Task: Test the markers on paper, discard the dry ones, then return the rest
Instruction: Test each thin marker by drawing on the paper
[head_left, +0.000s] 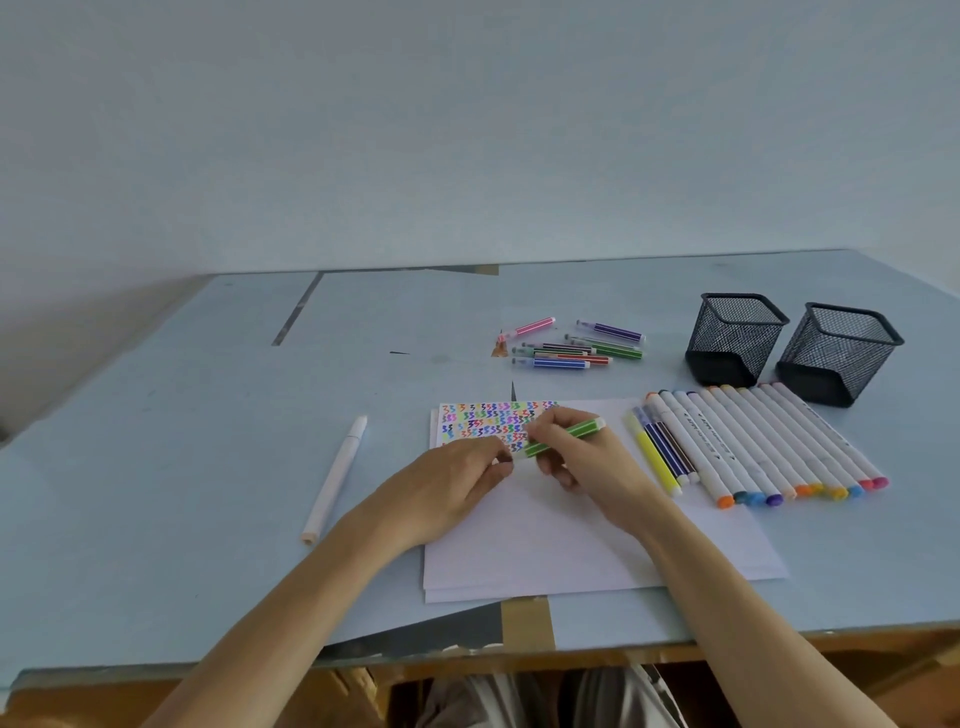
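A green striped marker (571, 435) is held over the white paper (571, 545). My right hand (582, 457) grips its barrel, while my left hand (457, 478) pinches the marker's near end, where a white cap or tip shows. Rows of coloured squiggles (493, 418) fill the paper's top left corner. A row of white markers with coloured ends (769, 441) lies to the right of the paper, with a yellow and a blue striped marker beside it. Several small striped markers (571, 345) lie in a loose pile farther back.
Two black mesh pen holders (735, 338) (836, 353) stand at the back right and appear to hold nothing. A single white marker (335, 478) lies to the left of the paper. The table's front edge (467, 654) is close to me, with brown tape on it.
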